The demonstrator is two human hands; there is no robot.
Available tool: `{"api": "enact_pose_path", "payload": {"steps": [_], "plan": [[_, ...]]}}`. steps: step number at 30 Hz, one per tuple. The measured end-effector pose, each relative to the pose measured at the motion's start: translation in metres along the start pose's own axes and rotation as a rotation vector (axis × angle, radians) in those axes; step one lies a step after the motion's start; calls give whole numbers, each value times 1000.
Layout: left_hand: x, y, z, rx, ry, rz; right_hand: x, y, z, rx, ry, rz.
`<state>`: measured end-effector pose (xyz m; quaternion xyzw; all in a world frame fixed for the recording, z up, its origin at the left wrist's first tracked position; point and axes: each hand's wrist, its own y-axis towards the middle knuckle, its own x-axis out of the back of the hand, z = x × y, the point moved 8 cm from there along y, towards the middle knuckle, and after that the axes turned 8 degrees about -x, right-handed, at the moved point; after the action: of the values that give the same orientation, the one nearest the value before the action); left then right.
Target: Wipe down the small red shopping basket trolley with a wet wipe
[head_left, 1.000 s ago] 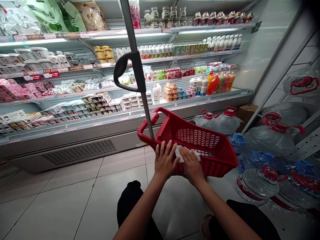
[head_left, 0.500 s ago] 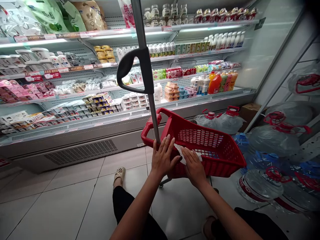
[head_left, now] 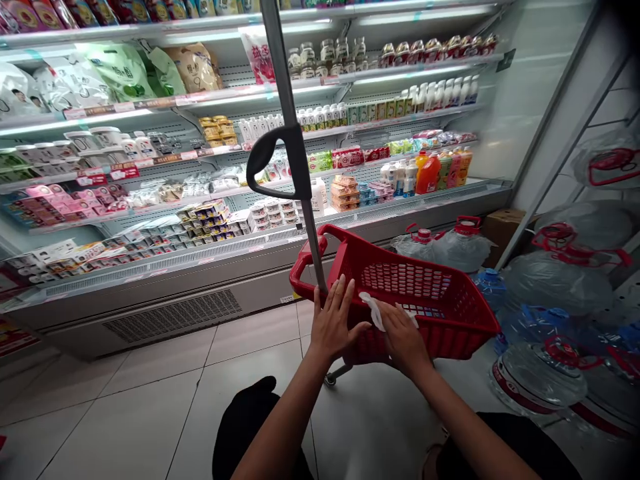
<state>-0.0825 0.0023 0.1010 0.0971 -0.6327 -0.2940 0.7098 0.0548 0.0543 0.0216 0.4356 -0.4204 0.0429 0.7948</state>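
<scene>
A red plastic shopping basket trolley [head_left: 463, 340] stands in front of me, with a metal pole [head_left: 283, 73] and a dark grey grip [head_left: 300, 163] rising from its left end. My left hand [head_left: 332, 328] lies flat with fingers spread on the near rim, close to the foot of the pole. Farther right along that rim, my right hand [head_left: 404, 333] presses a crumpled white wipe [head_left: 373, 311] against the plastic. Part of the wipe is hidden beneath the fingers. Inside the basket, the perforated far wall shows.
A refrigerated display case [head_left: 170, 320] with shelves of yogurt cups, bottles and pouches runs behind the trolley. Large water jugs [head_left: 537, 373] with red handles crowd the right side, near a cardboard box [head_left: 500, 227]. Pale floor tiles [head_left: 145, 400] extend to the left.
My right hand has slid slightly right along the rim with the wipe. My left hand stays near the pole. The view has tilted up a little, and my shoe at left no longer shows.
</scene>
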Motion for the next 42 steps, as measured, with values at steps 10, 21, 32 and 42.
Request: {"api": "enact_pose_path", "payload": {"steps": [10, 21, 32, 42], "plan": [[-1, 0, 5, 0, -16, -22, -12, 19, 36, 73, 65, -12], [-7, 3, 0, 23, 34, -17, -14, 39, 49, 22, 140, -30], [-9, -2, 0, 48, 17, -27, -2, 6, 20, 2, 33, 5], [-10, -6, 3, 43, 30, -27, 2, -11, 9, -32, 19, -13]]}}
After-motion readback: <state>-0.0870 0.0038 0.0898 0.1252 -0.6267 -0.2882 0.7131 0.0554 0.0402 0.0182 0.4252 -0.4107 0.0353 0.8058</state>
